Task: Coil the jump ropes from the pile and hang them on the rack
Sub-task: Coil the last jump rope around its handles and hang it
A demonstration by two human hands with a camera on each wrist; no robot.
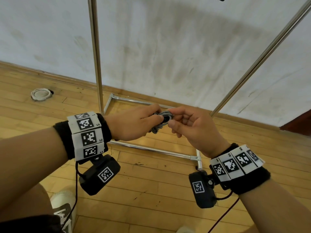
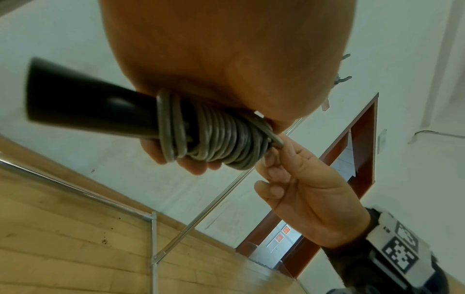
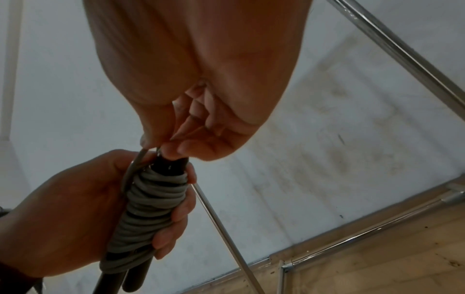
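Wooden floor (image 1: 151, 190): metal rack (image 1: 156, 149) is stood on it by the wall; round white cap (image 1: 40, 94) is set in it.

left grip (image 1: 134, 122) clenched, right grip (image 1: 190, 126) pinching

In the head view, most of the grey cord wound round the black jump-rope handles (image 1: 164, 121) was hidden behind the left hand (image 1: 133, 124) and the right hand (image 1: 193, 128), so only a small knot of loops showed at centre frame. The chrome tube rack (image 1: 96, 52) was cut off by the top edge, its upper bar out of sight. In the left wrist view the flared end of the black handle (image 2: 75, 95) was blurred at the left, and in the right wrist view the two handle ends (image 3: 118, 280) ran off the bottom edge.
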